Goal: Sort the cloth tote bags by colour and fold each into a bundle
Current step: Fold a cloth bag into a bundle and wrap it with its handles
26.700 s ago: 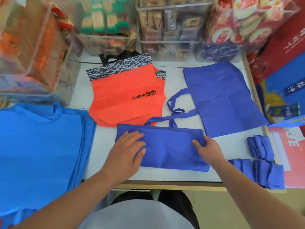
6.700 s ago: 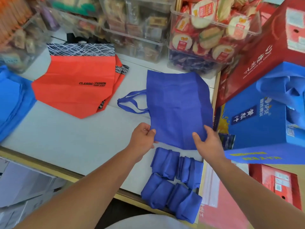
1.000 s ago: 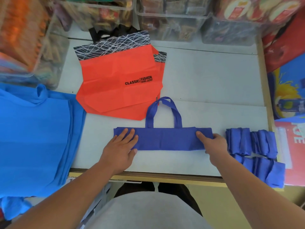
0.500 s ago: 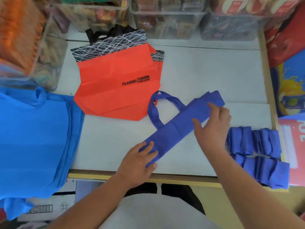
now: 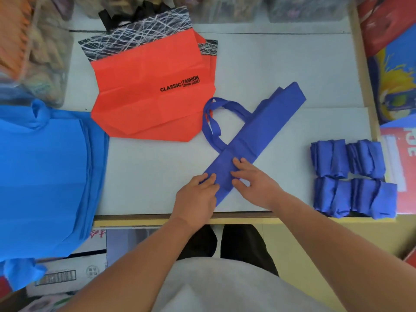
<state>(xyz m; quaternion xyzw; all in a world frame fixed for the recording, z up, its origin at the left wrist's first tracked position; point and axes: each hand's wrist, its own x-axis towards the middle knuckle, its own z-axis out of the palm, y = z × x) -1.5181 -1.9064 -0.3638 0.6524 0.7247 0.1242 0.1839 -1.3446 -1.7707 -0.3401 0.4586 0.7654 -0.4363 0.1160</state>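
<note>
Royal-blue tote bag (image 5: 254, 140), folded into a long strip, lies diagonally on the white counter (image 5: 157, 172), its handles looped toward the orange bags (image 5: 148, 95). Left hand (image 5: 198, 199) and right hand (image 5: 252, 183) rest on its near end, fingers curled and pinching the cloth. Rolling that end up toward the handles seems next. Finished blue bundles (image 5: 351, 179) sit to the right.

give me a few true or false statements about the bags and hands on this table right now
1. Both hands rest on the near end of the dark blue strip. True; left hand, right hand.
2. The strip lies parallel to the table edge. False; it runs diagonally.
3. Four dark blue bundles sit at the right. True.
4. The orange bags are folded into bundles. False; they lie flat.
5. The strip's handles are tucked inside. False; they loop out leftward.
</note>
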